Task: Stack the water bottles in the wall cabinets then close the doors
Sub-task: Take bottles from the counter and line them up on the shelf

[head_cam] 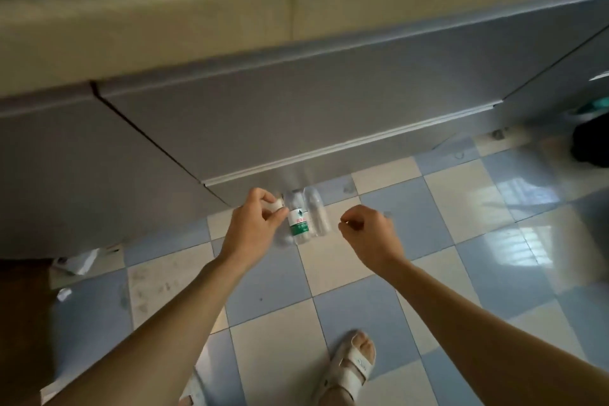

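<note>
Two hands, left gripping water bottles

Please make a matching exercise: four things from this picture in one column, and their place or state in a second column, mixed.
Things:
1. left hand
2. right hand
3. clear plastic water bottle with green and white label
4. white strapped sandal

Places or states:
A. on a foot, on the checkered tile floor
B. curled, holding nothing
C. between the two hands
D. gripping a white cap

Pairs: 1-D, 2-B, 3-C, 4-A
</note>
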Demonstrator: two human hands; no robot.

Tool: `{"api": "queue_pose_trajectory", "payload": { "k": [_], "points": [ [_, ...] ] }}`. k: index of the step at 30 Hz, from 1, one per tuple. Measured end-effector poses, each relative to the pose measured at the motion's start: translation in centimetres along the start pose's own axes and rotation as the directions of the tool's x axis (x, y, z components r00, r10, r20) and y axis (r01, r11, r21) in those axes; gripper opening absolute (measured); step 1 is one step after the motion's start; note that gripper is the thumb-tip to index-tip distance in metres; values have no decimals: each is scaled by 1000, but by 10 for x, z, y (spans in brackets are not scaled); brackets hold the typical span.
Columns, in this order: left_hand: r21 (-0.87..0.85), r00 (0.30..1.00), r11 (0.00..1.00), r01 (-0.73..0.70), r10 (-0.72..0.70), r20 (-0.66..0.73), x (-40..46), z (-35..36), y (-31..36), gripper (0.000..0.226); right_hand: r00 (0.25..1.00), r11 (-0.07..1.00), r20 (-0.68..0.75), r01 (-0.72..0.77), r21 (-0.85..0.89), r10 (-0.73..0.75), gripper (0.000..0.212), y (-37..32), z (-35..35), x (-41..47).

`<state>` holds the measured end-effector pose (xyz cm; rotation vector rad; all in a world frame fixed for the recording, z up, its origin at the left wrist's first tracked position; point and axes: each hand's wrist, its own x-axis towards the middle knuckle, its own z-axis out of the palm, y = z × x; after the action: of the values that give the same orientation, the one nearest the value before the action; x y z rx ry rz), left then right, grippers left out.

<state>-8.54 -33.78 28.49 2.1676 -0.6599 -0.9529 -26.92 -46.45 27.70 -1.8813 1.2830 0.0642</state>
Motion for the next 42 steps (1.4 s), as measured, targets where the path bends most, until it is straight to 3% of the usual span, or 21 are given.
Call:
{"api": "queue_pose_trajectory", "payload": {
  "k": [10,14,17,23,27,30,32,37,42],
  "points": [
    [53,996,995,85,-85,-9,165,173,-165,29,999,999,20,25,-39,-24,16,168,141,184],
    [180,994,978,104,-97,-47,221,219,-223,42,998,997,28,64,-42,-63,18,206,193,259],
    [207,988,967,151,-139,-70,258,242,-257,55,998,998,16,58,-11,-58,33,224,225,307],
    [26,975,976,215,-213,-69,313,279,-292,73,997,998,61,55,21,-57,60,236,269,370],
    [-75,973,976,204,-210,-94,327,295,-299,68,996,994,39,72,83,-76,50,232,288,382],
    [-126,974,967,220,-226,-35,321,295,-302,57,998,992,65,6,128,-14,53,228,297,374],
    [-171,974,960,223,-224,12,309,293,-306,47,994,990,106,-22,138,7,44,231,297,362],
    [-238,998,969,69,-63,31,274,275,-309,33,991,962,106,54,268,-85,49,244,275,327],
    [-188,977,959,-212,205,-57,243,259,-301,57,942,908,38,310,283,-334,53,235,246,300]
  ]
}}
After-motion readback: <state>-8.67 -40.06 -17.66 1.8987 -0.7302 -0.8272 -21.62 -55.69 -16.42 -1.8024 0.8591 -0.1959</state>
